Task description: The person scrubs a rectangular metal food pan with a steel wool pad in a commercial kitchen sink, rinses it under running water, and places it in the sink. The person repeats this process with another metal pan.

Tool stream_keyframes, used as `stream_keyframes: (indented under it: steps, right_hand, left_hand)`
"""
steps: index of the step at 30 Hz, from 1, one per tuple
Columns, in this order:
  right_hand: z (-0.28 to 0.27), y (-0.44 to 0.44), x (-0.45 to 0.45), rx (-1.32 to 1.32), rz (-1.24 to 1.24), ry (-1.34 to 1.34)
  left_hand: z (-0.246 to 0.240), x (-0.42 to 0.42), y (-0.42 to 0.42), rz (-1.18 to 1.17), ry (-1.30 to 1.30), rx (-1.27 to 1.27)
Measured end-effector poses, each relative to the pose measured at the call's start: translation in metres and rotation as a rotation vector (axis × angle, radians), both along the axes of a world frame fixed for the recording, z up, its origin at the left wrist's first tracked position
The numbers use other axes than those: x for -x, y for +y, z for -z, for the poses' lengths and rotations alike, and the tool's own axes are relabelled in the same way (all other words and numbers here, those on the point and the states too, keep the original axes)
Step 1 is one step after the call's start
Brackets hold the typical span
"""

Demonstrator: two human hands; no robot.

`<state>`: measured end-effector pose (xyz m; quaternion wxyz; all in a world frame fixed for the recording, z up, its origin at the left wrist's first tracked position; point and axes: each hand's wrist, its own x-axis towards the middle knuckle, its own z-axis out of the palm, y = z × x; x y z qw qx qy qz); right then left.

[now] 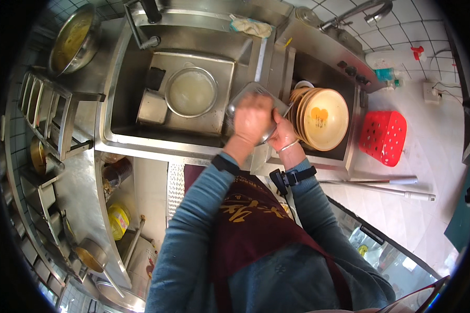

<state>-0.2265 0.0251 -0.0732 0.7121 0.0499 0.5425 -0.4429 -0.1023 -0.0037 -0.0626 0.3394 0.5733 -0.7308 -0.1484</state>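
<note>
Over the divider between two sinks, my right hand (285, 133) grips the near right edge of a small grey rectangular container (254, 87). My left hand (253, 117) is blurred and lies across the container's inside; its fingertips are hidden, so I cannot tell whether it holds anything. Just right of the hands, a stack of cream bowls (329, 117) leans on its side in the right sink. In the left sink (196, 143), a round metal pot (192, 92) of cloudy liquid stands on a metal tray (219, 66) beside a square metal container (152, 107).
A faucet (150, 42) reaches over the left sink, and a cloth (251, 27) lies on its back rim. At the far left are a metal bowl (72, 43) and a metal rack (58, 113). A red perforated basket (384, 137) is beyond the right sink.
</note>
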Motion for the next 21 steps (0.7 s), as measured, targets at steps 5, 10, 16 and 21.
stream_keyframes:
  steps: [5,10,16,21]
  right_hand:
    - [-0.008,-0.003,0.021,-0.102,0.015,-0.043]
    - [-0.013,-0.014,0.03,0.068,0.092,-0.336]
    - [-0.038,0.008,0.015,0.382,-0.149,-0.105]
    - [-0.036,-0.007,0.014,0.284,0.025,-0.122]
  left_hand:
    - [0.0,-0.04,-0.033,-0.097,0.319,-0.108]
    - [-0.017,-0.018,-0.035,-0.013,0.076,-0.142]
    - [-0.023,0.003,-0.052,-0.009,-0.124,-0.078]
    - [-0.021,0.03,-0.036,0.182,0.029,-0.094]
